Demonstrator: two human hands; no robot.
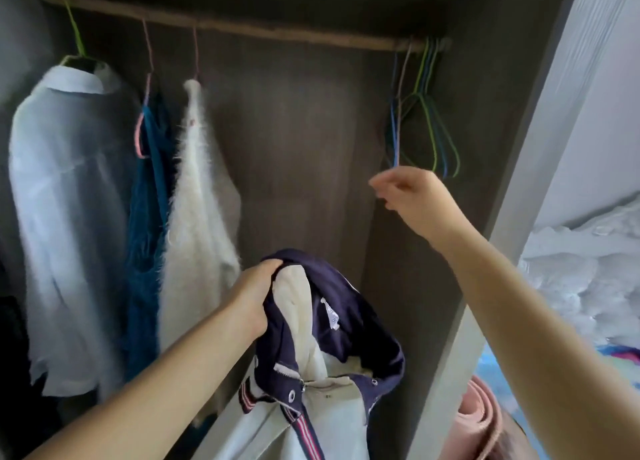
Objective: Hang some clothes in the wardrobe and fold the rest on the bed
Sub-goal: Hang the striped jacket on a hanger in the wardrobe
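My left hand (pixel 258 296) grips a navy and cream jacket (pixel 332 352) by its collar, low in front of the open wardrobe. My right hand (pixel 410 196) is raised just below a bunch of empty wire hangers (pixel 426 127) at the right end of the wooden rail (pixel 277 29); its fingers are loosely curled and hold nothing. On the rail's left part hang a pale blue shirt (pixel 59 217), a teal garment (pixel 149 217) and a fluffy white cardigan (pixel 197 199).
The wardrobe's grey side panel (pixel 512 168) stands right of my right arm. Beyond it lies the bed with white bedding (pixel 585 279) and some colourful fabric. A pink rolled item (pixel 481 421) sits at the bottom right. Dark clothing hangs at the far left edge.
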